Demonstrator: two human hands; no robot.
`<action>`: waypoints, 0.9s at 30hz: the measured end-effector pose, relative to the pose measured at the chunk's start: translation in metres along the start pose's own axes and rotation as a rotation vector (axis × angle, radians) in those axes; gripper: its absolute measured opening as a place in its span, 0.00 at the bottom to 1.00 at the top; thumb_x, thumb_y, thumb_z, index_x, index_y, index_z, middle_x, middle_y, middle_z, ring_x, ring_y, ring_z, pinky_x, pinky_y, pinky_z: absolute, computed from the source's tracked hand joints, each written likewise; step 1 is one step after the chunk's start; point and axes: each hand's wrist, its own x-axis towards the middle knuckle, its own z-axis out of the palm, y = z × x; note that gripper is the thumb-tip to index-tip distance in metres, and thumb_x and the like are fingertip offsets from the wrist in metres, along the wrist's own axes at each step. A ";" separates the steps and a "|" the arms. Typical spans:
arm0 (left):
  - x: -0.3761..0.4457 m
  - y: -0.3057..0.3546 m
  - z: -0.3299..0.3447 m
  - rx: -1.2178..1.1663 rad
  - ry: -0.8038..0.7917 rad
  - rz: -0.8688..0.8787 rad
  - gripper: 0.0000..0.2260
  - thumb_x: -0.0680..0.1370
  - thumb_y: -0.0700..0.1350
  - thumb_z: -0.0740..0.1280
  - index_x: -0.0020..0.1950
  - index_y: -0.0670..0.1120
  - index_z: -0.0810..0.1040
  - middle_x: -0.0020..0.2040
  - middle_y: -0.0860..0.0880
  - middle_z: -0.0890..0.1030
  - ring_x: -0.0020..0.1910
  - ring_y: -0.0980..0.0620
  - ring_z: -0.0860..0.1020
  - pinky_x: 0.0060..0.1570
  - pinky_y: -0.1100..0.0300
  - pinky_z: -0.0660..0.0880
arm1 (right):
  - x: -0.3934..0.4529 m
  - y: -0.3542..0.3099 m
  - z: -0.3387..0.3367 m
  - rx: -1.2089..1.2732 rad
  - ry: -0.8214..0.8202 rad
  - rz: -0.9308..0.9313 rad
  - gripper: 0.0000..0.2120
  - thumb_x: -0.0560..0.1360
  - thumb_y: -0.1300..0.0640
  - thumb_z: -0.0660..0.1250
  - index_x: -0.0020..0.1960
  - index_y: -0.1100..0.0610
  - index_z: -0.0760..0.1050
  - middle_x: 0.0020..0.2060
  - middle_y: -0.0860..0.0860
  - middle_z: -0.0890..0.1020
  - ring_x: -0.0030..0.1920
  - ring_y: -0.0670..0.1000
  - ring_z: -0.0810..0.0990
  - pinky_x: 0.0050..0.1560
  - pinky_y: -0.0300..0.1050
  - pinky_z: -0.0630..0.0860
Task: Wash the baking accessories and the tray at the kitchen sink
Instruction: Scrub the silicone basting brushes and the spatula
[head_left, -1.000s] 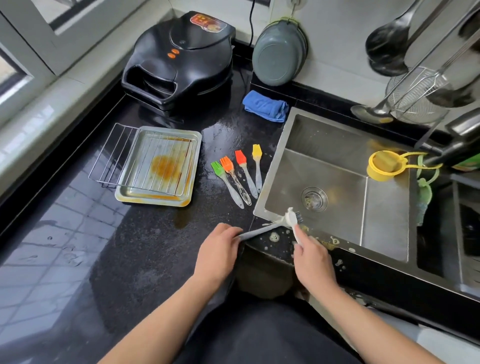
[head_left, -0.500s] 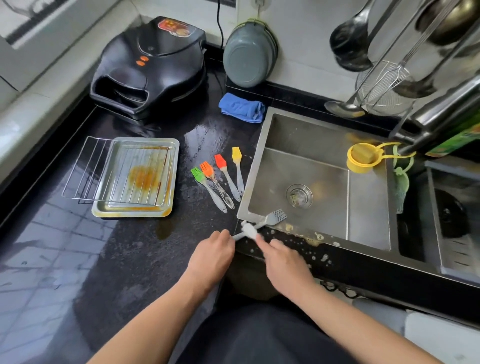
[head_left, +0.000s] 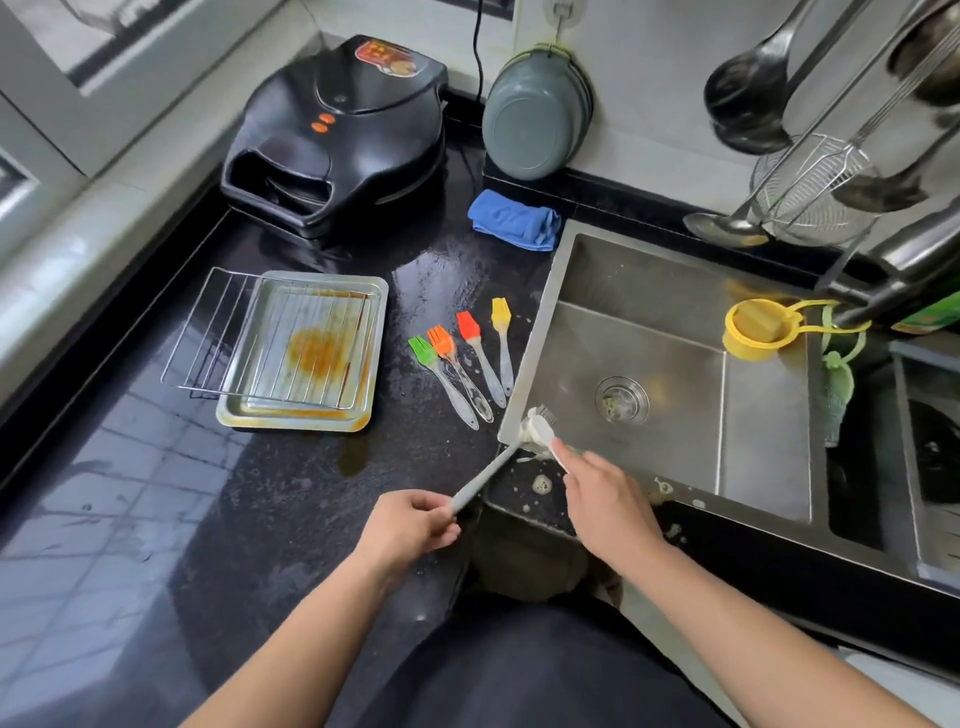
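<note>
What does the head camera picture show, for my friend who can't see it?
A person's left hand grips the handle of a grey long-handled brush while the right hand holds a white brush against its head, at the corner of a steel kitchen sink. On the wet black counter lie four coloured silicone pastry brushes and a greasy metal baking tray under a wire rack.

Brushed-metal sink (head_left: 769, 457), glossy wet black stone counter (head_left: 156, 493), greasy metal tray (head_left: 376, 332), blue cloth (head_left: 514, 218).

a glossy black stone counter (head_left: 130, 519) fills the near left, wet in patches; a pale window sill (head_left: 78, 249) runs along its left edge; a white wall (head_left: 649, 78) rises at the far side
</note>
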 end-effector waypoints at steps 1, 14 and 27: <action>0.002 -0.003 0.001 -0.052 0.029 -0.019 0.03 0.79 0.31 0.70 0.48 0.35 0.83 0.39 0.40 0.84 0.37 0.49 0.84 0.38 0.62 0.82 | 0.004 -0.003 0.002 -0.016 -0.001 0.014 0.24 0.84 0.57 0.57 0.79 0.45 0.63 0.56 0.51 0.78 0.50 0.57 0.79 0.47 0.52 0.76; 0.013 -0.005 0.008 -0.299 0.058 -0.083 0.04 0.76 0.30 0.72 0.51 0.34 0.81 0.40 0.38 0.85 0.38 0.46 0.86 0.40 0.59 0.84 | -0.015 -0.033 0.028 -0.177 -0.165 -0.181 0.28 0.81 0.59 0.56 0.78 0.42 0.59 0.51 0.51 0.74 0.45 0.63 0.81 0.44 0.57 0.76; 0.010 -0.009 0.005 -0.346 0.007 -0.054 0.04 0.77 0.28 0.70 0.50 0.33 0.82 0.44 0.37 0.86 0.42 0.47 0.87 0.43 0.59 0.84 | -0.023 -0.039 0.037 -0.235 -0.125 -0.207 0.28 0.81 0.58 0.57 0.78 0.42 0.60 0.51 0.50 0.76 0.45 0.63 0.81 0.42 0.57 0.76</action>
